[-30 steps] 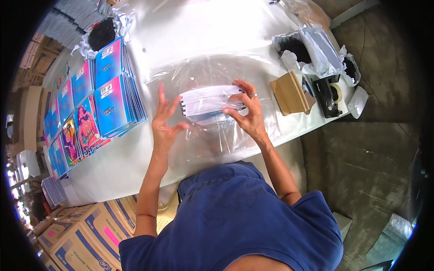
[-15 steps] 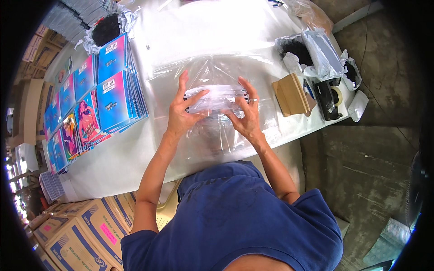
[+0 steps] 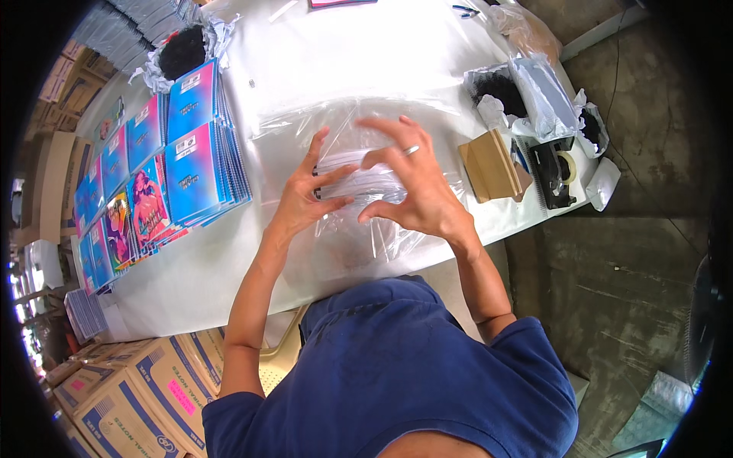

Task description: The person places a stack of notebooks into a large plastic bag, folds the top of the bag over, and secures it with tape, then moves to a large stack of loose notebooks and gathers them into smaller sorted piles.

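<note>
A stack of spiral notebooks (image 3: 374, 183) stands in front of me with its white page edges facing up; dark coil bits show at its left end. Under and around it spreads a clear plastic sheet (image 3: 347, 240), wrinkled and shiny. My left hand (image 3: 301, 191) grips the left end of the stack, thumb on the near side and fingers across the far side. Over the stack's right end is my right hand (image 3: 420, 179), a ring on one finger, its fingers curved and spread apart. Whether its fingertips touch the plastic I cannot tell.
Piles of blue and pink spiral notebooks (image 3: 191, 172) fill the table's left side. On the right lie a brown cardboard piece (image 3: 489, 168), a black tape dispenser (image 3: 555, 172) and paper-lined boxes of black coils (image 3: 496, 88). Cartons (image 3: 137, 397) stand below left.
My right hand has let go of the stack's right end and moved up and back over it, turning inward. My left hand stays at the left end.
</note>
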Motion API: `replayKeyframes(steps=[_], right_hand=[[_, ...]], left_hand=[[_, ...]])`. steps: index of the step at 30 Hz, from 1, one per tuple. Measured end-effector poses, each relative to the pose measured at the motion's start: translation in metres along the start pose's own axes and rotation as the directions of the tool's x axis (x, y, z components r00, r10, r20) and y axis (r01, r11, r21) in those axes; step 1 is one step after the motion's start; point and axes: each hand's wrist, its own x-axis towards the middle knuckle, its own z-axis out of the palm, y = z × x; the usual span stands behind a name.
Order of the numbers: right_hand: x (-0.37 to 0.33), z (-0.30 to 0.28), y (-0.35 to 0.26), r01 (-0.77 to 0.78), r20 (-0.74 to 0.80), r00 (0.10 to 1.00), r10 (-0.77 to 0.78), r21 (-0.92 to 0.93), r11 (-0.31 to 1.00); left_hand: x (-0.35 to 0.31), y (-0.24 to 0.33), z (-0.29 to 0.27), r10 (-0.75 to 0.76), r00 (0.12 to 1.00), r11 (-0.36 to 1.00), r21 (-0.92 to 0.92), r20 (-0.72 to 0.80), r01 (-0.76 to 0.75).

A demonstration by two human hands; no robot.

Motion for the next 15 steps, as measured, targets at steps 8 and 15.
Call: replayKeyframes(steps=[8, 15], right_hand=[[0.007, -0.034, 0.025, -0.082, -0.183, 0.976, 0.121, 0.208, 0.975], [-0.012, -0.015, 0.080, -0.429, 0.069, 0.877, 0.475, 0.556, 0.712]], left_hand=[[-0.003, -0.001, -0.002, -0.007, 1.000, 0.998, 0.061, -0.002, 0.007], [0.000, 0.000, 0.003, 0.009, 1.000, 0.998, 0.063, -0.024, -0.007]])
